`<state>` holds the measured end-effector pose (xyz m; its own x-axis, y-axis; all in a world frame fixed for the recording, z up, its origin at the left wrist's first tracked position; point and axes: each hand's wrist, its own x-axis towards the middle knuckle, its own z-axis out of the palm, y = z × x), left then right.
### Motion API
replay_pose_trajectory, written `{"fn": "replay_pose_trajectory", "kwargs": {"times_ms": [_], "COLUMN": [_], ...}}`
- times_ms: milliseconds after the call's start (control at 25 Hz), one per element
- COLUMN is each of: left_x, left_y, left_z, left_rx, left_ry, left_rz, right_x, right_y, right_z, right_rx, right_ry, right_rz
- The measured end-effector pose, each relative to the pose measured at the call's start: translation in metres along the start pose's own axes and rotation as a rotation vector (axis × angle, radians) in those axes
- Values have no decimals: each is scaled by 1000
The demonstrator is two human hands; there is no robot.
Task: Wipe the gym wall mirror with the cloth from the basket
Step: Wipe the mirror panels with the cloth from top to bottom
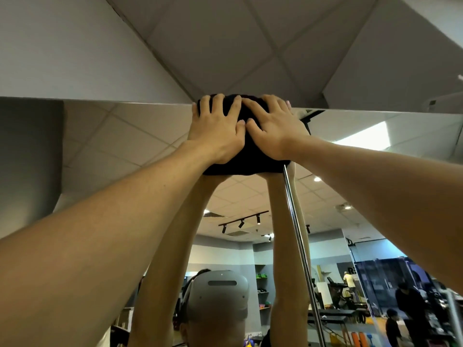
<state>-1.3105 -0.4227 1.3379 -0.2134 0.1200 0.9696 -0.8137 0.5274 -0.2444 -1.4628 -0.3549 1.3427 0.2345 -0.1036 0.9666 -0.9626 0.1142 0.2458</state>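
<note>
A dark cloth (pixel 246 159) lies flat against the wall mirror (pixel 125 151), right at the mirror's top edge. My left hand (pixel 218 128) presses on the cloth's left half with spread, straight fingers. Beside it, thumbs nearly touching, my right hand (pixel 273 128) presses on the right half the same way. Both arms reach up high. The fingertips reach the top edge of the mirror. The mirror shows my raised arms and a headset below the cloth.
A vertical metal seam (pixel 297 234) between mirror panels runs down from under the cloth. Above the mirror is a plain wall strip (pixel 75 58) and a tiled ceiling (pixel 225 41). Reflected gym gear, shelves and people show at the lower right.
</note>
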Motion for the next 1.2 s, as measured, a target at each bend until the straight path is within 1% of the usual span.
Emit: {"fn": "replay_pose_trajectory", "kwargs": {"times_ms": [480, 680, 1040, 1200], "left_x": [-68, -79, -96, -107], "left_y": [25, 22, -26, -68], "left_z": [-6, -9, -16, -24], "left_rx": [-9, 32, -16, -7], "left_ry": [-25, -43, -43, -48], "left_rz": [3, 4, 6, 4], "right_x": [-71, -79, -72, -62], "right_y": [-7, -17, -67, -110], "right_z": [3, 3, 20, 33], "right_rx": [37, 24, 5, 8], "right_ry": [-30, -32, 2, 14], "right_rz": [8, 16, 37, 51]}}
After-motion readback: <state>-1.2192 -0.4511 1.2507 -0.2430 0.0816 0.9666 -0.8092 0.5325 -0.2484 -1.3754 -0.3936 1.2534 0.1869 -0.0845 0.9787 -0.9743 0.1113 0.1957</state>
